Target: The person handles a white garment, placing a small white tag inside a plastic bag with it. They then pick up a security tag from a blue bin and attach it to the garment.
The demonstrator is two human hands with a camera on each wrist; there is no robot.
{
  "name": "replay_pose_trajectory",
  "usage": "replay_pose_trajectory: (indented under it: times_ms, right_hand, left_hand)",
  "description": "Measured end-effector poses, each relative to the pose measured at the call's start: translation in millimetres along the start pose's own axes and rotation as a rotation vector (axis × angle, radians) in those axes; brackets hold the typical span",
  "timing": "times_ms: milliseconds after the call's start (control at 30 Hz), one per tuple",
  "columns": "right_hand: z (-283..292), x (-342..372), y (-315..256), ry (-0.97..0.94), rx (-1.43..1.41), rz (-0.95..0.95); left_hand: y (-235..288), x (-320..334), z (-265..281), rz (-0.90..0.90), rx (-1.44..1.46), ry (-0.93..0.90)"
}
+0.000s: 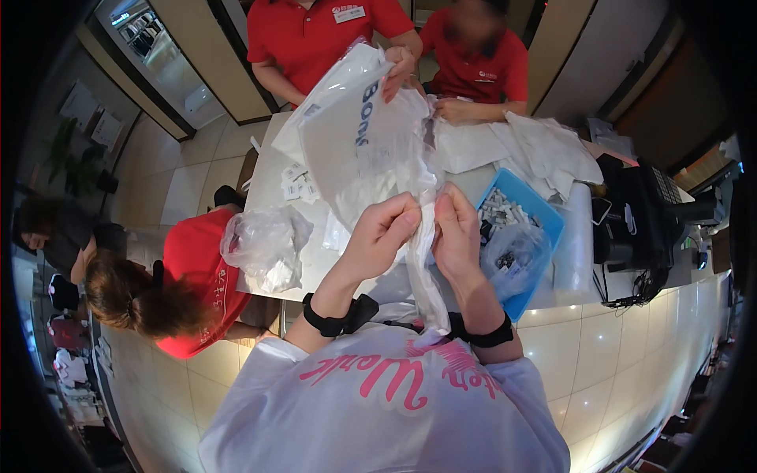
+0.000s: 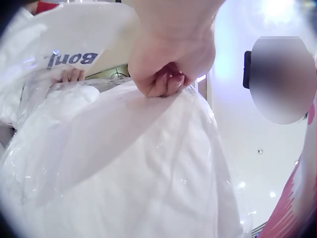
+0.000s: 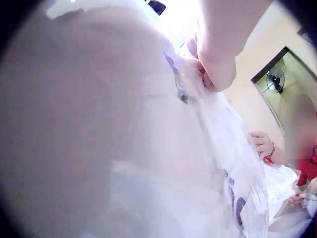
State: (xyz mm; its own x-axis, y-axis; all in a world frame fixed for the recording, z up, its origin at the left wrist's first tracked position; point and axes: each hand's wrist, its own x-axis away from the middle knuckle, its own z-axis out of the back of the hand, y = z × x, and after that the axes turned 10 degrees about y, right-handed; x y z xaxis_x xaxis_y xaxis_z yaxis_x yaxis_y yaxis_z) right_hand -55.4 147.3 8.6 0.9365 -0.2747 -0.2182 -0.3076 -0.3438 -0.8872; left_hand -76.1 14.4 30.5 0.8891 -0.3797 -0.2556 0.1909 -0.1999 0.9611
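Both my hands grip the upper edge of a transparent plastic bag (image 1: 426, 276) with white fabric inside. It hangs nearly edge-on to me in the head view. My left hand (image 1: 386, 232) has its fingers curled on the edge, and the left wrist view shows the bag's broad white side (image 2: 124, 153) below that hand. Close beside it, my right hand (image 1: 459, 236) pinches the same edge. Dark lettering shows on the plastic (image 3: 237, 203) in the right wrist view. Behind, a person in red holds up a white bag (image 1: 339, 158) printed with blue letters.
A blue bin (image 1: 558, 229) of small white pieces stands right on the white table (image 1: 315, 272). Left lies a crumpled plastic bag (image 1: 268, 240); small white tags (image 1: 300, 183) are beyond it. White packets (image 1: 544, 150) and black equipment (image 1: 643, 213) sit right. Another person (image 1: 193, 292) bends at the left.
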Motion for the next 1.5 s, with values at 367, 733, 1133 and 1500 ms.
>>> replay_pose_trajectory:
  times_ms: [367, 733, 1133, 1500]
  right_hand:
    - [-2.9, 7.8, -21.9, -0.113, 0.208, 0.074]
    - [15.0, 1.9, -23.8, -0.185, 0.295, 0.201]
    - [8.7, 0.1, -41.9, -0.194, 0.246, 0.216]
    - [6.5, -8.3, -16.7, 0.149, 0.225, 0.308]
  left_hand:
    - [8.7, 3.9, -3.4, -0.082, -0.166, 0.084]
    - [22.8, -5.1, -2.9, -0.342, -0.420, 0.181]
    - [16.5, -3.4, -6.4, -0.140, -0.069, -0.054]
    - [4.0, 0.6, -0.4, -0.236, -0.599, 0.125]
